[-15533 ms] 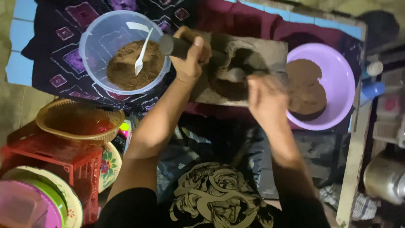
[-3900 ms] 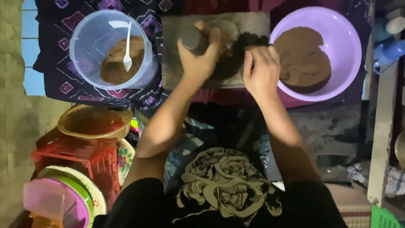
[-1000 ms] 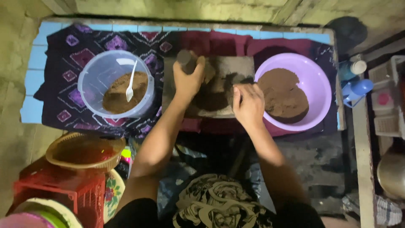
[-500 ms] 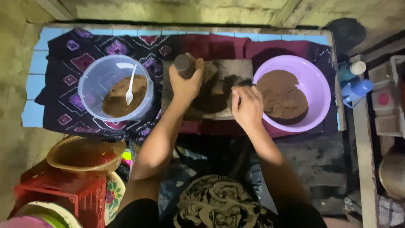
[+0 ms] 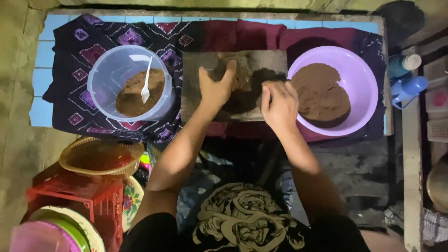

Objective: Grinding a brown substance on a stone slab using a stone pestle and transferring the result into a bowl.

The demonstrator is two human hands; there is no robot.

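My left hand (image 5: 215, 87) grips one end of a dark stone roller (image 5: 210, 62) lying across a flat grey grinding slab (image 5: 191, 93). My right hand (image 5: 279, 103) is closed over the roller's other end at the slab's right side. Brown paste (image 5: 242, 77) is smeared on the slab between my hands. Left of the slab stands a clear plastic tub (image 5: 128, 84) with brown powder and a white spoon (image 5: 146, 86). To the right, a purple basin (image 5: 361, 88) holds a mound of brown ground mass (image 5: 322, 95).
Everything rests on a dark patterned cloth (image 5: 70, 56) over blue tiles. A woven basket (image 5: 100, 157) on a red plastic crate (image 5: 74, 196), plates and bowls are stacked at lower left. Blue bottles (image 5: 407, 77) stand at the right edge.
The roller and both hands have slid slightly along the slab in a grinding stroke; the view has shifted a little. The tub and basin stay where they were.
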